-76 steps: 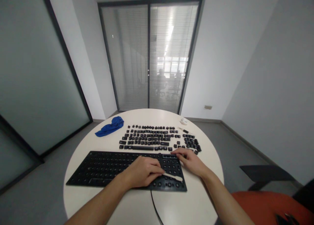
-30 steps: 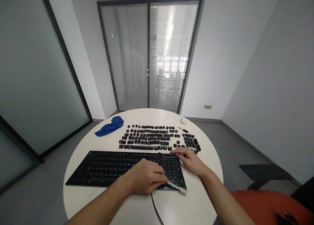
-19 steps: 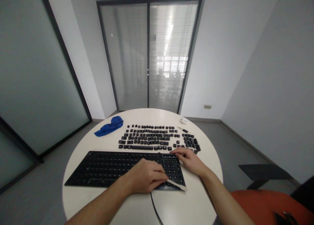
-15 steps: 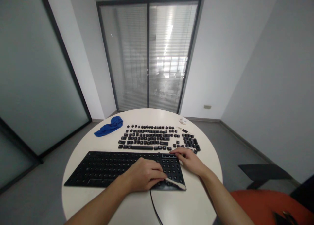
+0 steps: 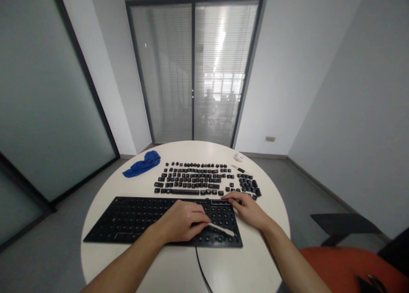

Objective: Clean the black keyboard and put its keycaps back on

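A black keyboard [image 5: 140, 214] with its keycaps off lies near the front of the round table. My left hand [image 5: 183, 220] is over its right part, fingers pinched on a white cotton swab [image 5: 222, 229]. The swab's thick tip points right and sits over the number pad, close to the keyboard's lower right corner. At the upper right corner of the keyboard is my right hand [image 5: 246, 210], thumb and fingers curled against the edge. Something pale shows under that palm, too hidden to name. Beyond the keyboard, loose black keycaps [image 5: 185, 192] lie in rows.
A blue cloth [image 5: 142, 164] lies at the table's back left. A small dark tool with thin wires [image 5: 240, 170] and a crumpled white piece [image 5: 238, 157] are at the back right. A black cable [image 5: 201, 269] runs toward me. An orange chair [image 5: 341, 267] stands at right.
My left hand has shifted slightly left and away from me. The swab's tip has moved up from the keyboard's lower right corner onto the number pad. My right hand stays in place.
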The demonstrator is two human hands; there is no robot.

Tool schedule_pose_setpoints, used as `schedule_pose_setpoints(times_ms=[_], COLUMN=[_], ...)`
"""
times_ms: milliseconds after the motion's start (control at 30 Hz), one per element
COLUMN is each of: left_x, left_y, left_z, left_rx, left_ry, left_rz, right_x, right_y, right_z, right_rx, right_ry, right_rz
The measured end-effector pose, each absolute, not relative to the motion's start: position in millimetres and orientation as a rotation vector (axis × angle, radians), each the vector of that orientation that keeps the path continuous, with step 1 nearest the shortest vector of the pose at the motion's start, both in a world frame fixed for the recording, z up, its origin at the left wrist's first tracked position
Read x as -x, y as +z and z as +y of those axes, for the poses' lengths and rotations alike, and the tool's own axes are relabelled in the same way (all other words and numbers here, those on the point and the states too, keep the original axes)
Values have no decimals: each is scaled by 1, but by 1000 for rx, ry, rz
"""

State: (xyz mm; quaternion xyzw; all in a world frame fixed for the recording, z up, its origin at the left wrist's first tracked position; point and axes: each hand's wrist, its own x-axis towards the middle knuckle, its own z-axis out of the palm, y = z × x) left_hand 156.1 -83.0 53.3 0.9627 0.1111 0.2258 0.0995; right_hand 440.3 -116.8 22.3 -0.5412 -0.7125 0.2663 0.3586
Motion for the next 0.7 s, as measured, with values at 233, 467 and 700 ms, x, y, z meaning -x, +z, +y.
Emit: schedule_pose_setpoints(times_ms=[233, 467, 700], left_x=[-141, -127, -118], left_y=[55, 61, 65], left_z=[-63, -58, -52], left_rx=[-2807, -2672, -2647], left_ry=[637, 544, 523], left_rz=[623, 584, 703], right_x=[-440, -438, -437], right_y=[22, 22, 26], right_z=[-118, -120, -122], right_rx=[1407, 1519, 1503], right_ry=[677, 626, 627], right_rz=[-1848, -1860, -1868])
